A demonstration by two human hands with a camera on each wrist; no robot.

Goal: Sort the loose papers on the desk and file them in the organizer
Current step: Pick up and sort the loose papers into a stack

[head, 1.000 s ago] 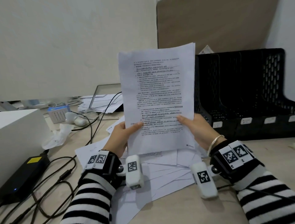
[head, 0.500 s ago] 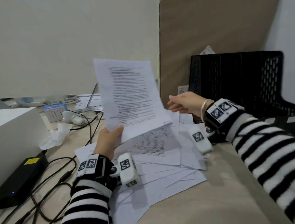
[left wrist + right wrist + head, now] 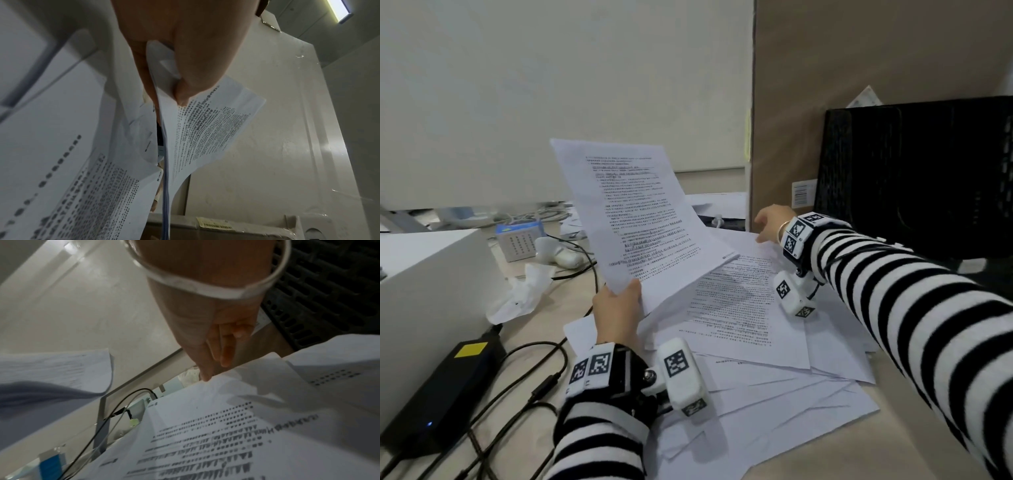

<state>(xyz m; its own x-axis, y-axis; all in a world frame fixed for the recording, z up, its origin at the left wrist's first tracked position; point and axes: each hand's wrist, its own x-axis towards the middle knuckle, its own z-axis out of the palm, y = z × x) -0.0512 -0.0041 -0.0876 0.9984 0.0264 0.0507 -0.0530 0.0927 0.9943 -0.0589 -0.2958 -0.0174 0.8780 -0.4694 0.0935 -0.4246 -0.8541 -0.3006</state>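
My left hand (image 3: 619, 308) pinches the lower corner of a thin stack of printed sheets (image 3: 640, 219) and holds it tilted up over the desk; the left wrist view shows thumb and fingers clamped on the stack's edge (image 3: 164, 91). Under it a loose pile of printed papers (image 3: 750, 342) is spread across the desk. My right hand (image 3: 770, 222) reaches to the far edge of the top sheet (image 3: 226, 418) of that pile, fingers straight, fingertips (image 3: 205, 378) at the paper's edge. The black mesh organizer (image 3: 914, 171) stands at the right rear.
A white box (image 3: 424, 291) stands at the left, with a black power brick (image 3: 445, 387) and tangled cables (image 3: 517, 394) in front of it. A crumpled tissue (image 3: 520, 291), a small blue-white device (image 3: 520, 240) and a brown cardboard panel (image 3: 825, 85) lie behind the papers.
My right hand let go of the held sheets and moved down to the far edge of the pile on the desk. The left hand alone now holds the stack, tilted leftwards.
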